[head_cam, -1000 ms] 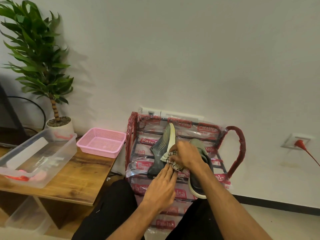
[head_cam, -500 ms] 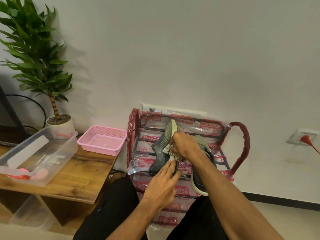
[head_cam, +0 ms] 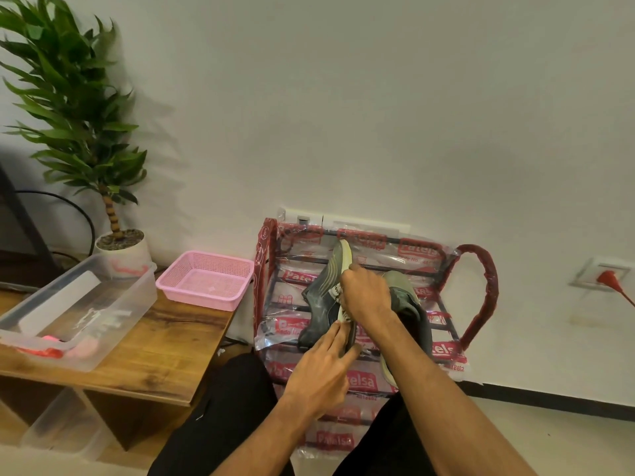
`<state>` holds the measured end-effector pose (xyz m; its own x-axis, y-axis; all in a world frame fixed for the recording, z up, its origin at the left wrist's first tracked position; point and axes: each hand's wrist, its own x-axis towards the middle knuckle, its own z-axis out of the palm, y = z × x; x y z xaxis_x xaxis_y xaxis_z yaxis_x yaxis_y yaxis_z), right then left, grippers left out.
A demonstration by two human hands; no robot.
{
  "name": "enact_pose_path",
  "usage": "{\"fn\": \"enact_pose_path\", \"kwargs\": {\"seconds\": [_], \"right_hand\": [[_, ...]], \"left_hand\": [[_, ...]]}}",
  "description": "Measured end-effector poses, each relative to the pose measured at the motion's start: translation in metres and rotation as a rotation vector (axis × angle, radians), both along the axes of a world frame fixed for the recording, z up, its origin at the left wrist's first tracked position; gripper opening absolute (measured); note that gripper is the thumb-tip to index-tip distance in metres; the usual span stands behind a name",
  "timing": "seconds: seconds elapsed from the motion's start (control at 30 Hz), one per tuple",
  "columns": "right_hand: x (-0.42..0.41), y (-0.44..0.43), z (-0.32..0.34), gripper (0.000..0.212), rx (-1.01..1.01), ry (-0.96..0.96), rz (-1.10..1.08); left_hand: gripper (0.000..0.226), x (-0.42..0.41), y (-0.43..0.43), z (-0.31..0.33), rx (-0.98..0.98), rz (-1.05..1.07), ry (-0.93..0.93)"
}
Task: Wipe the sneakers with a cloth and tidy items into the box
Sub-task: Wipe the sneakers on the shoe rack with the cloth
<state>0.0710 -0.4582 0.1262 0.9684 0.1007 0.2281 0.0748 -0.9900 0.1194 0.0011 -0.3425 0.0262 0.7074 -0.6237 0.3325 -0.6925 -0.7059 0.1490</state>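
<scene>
Your right hand (head_cam: 366,293) is fisted tight on the patterned cloth (head_cam: 338,297), pressing it vs the pale sole edge of the dark sneaker (head_cam: 321,300). That shoe's tipped on its side on the plastic-wrapped rack (head_cam: 443,348), straight ahead of you, between your knees and the wall. Long axis runs near-to-far, one tip up toward the wall, the other down at your left hand (head_cam: 321,369). Left fingers (head_cam: 335,338) are flat and together, braced on the near end of the shoe, not curled round anything I can see. So both hands are on the same shoe, close but not touching, right further up.

What the next stroke hangs on, I'd say: the cloth sits abt mid-length on the sole edge, w/ bare sole above and below it. Right hand owns the wipe; left just pins. Run along the axis, not across.

Second sneaker (head_cam: 409,304), greyish-green, lies just right of it, partly under your right forearm.

Room: rack bars slick w/ wrap, so the shoe may slide if the left lets go. Clear plastic box (head_cam: 113,324) is well off to your left on the wooden table (head_cam: 178,345), pink basket (head_cam: 206,280) beside it, potted plant (head_cam: 68,108) behind.
</scene>
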Motion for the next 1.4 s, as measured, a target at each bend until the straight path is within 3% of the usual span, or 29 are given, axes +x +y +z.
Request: {"fn": "enact_pose_path", "kwargs": {"seconds": [0.2, 0.5, 0.77, 0.93, 1.07, 1.27, 1.4], "right_hand": [[0.002, 0.005, 0.011, 0.025, 0.075, 0.153, 0.052], [-0.003, 0.002, 0.007, 0.020, -0.012, 0.083, 0.063], [-0.004, 0.004, 0.033, 0.017, -0.004, 0.382, 0.125], [0.002, -0.011, 0.041, 0.024, 0.236, 0.628, 0.164], [0.004, -0.033, 0.028, 0.023, 0.439, 0.396, 0.081], [-0.006, -0.035, 0.019, 0.026, 0.385, 0.155, 0.086], [-0.013, -0.026, 0.014, 0.026, 0.276, 0.170, 0.180]], "left_hand": [[0.058, 0.000, 0.002, -0.001, 0.011, -0.001, -0.051], [0.057, -0.001, 0.004, 0.004, 0.018, -0.010, -0.064], [0.059, -0.001, 0.004, 0.001, 0.061, -0.020, -0.042], [0.058, -0.007, 0.002, 0.004, 0.101, -0.049, 0.020], [0.054, -0.005, -0.002, 0.003, 0.113, -0.002, -0.027], [0.058, -0.016, -0.016, 0.003, 0.158, 0.043, -0.084], [0.054, -0.020, -0.016, 0.005, 0.182, 0.008, -0.117]]}}
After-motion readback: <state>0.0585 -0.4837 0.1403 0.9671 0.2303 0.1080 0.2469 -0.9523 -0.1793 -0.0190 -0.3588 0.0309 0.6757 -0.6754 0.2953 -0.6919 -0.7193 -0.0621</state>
